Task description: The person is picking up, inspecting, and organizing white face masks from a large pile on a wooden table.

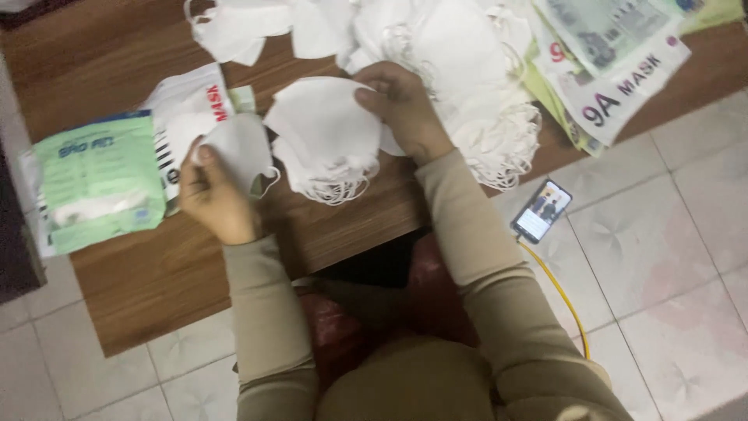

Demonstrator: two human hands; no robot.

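Lap: closest to my lens I see my own tan sleeves [499,257] and knees, with a dark red seat [343,327] under them, over a pale tiled floor [670,257].
Green packet: far left on the low wooden table [140,281] I see a sealed green-and-white mask packet [100,181], lying flat, well clear of both hands.
White pouch: just right of that I see a white pouch with red lettering [185,101], partly under the mask that my left hand holds.
Left hand: my left hand [212,196] is closed around a single white folded mask [238,148], thumb on its near face; the ear loop hangs off its right edge.
Single mask: it sits above the table's left half, just beside the small stack and, as far as I can tell, not touching it.
Small stack: at the table's middle I see a stack of white masks [323,140] with ear loops spilling toward the near edge.
Right hand: my right hand [401,105] is clamped on the top of that stack, thumb on the upper mask, fingers curled over its far side.
Big heap: behind and right of that hand I see a large pile of loose white masks [475,70], loops trailing down its right side.
Flat wrappers: at the table's right end I see empty printed mask bags [615,70] fanned out, overhanging the edge.
Phone: on the floor tiles right of my arm I see a smartphone [541,210], screen lit, with a yellow cable [557,296] running toward me.
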